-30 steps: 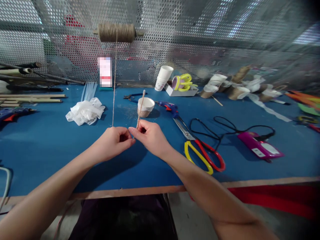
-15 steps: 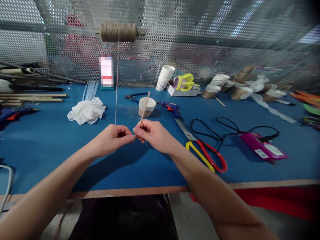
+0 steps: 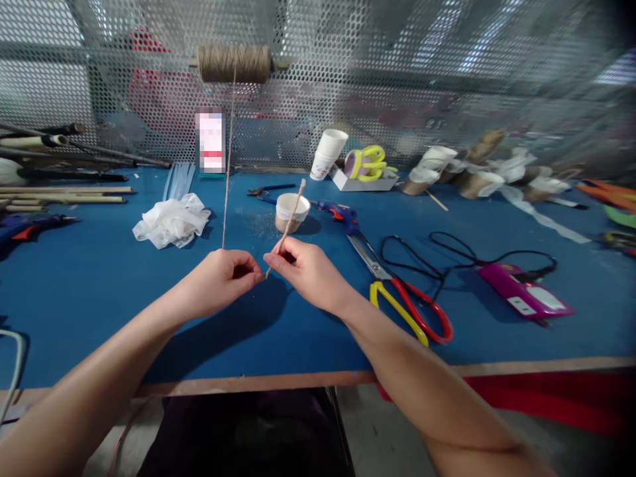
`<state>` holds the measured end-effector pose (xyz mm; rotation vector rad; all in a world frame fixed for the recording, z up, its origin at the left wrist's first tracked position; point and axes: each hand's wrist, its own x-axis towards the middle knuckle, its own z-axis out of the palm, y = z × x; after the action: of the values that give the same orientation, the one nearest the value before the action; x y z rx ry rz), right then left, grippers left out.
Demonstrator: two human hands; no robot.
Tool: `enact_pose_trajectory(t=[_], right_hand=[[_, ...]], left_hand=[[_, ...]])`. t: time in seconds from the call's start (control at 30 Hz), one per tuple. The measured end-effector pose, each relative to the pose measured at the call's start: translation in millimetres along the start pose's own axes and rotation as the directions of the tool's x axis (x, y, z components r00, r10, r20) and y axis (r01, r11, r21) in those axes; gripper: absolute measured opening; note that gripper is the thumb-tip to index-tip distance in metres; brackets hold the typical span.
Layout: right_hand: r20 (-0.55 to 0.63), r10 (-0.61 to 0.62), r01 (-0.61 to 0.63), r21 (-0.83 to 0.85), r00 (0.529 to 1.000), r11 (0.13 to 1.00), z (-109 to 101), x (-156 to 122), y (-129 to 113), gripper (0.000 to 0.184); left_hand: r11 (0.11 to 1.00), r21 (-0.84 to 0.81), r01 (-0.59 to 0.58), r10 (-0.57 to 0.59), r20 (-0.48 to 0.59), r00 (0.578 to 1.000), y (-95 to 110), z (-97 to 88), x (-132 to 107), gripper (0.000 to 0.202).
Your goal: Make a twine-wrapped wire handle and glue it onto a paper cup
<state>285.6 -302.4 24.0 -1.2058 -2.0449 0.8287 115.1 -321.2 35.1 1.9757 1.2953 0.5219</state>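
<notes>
Twine runs down from a brown spool (image 3: 233,64) on the mesh wall to my left hand (image 3: 223,281), which is closed in a pinch on it. My right hand (image 3: 308,271) pinches the twine (image 3: 294,215) too, and a thicker-looking end sticks up above those fingers. A short piece of twine shows between the two hands, above the blue table. Just behind my right hand stands a small cup (image 3: 292,212), white inside with a brown wrapped lower part, apart from my fingers.
Right of my hands lie large scissors (image 3: 397,291), a blue glue gun (image 3: 340,213) and a purple power strip (image 3: 524,291) with black cable. White crumpled fabric (image 3: 173,220) lies left. Paper cups (image 3: 328,154) and a white box (image 3: 365,180) stand behind.
My left hand has shifted slightly left and down, drawing the hanging twine leftward at its lower end. The gap between my hands has widened, and the upright twine end tilts further right.
</notes>
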Motion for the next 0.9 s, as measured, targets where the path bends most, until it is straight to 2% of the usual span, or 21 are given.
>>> enact_pose_trajectory(t=[0.43,0.7,0.9], right_hand=[[-0.027,-0.034,0.032,-0.073,0.999,0.997,3.7,-2.7,-2.2,0.023],[-0.061,0.009,-0.01,-0.007,0.998,1.0,6.6,-0.5,0.3,0.031],[-0.088,0.036,-0.03,0.061,0.995,0.998,11.2,1.8,3.9,0.034]], left_hand=[[1.0,0.013,0.016,-0.015,-0.022,1.0,0.9,3.8,1.1,0.025],[1.0,-0.006,-0.005,0.005,-0.012,1.0,-1.4,4.3,-0.5,0.025],[0.998,-0.068,-0.019,0.019,0.005,1.0,1.0,5.5,-0.2,0.018]])
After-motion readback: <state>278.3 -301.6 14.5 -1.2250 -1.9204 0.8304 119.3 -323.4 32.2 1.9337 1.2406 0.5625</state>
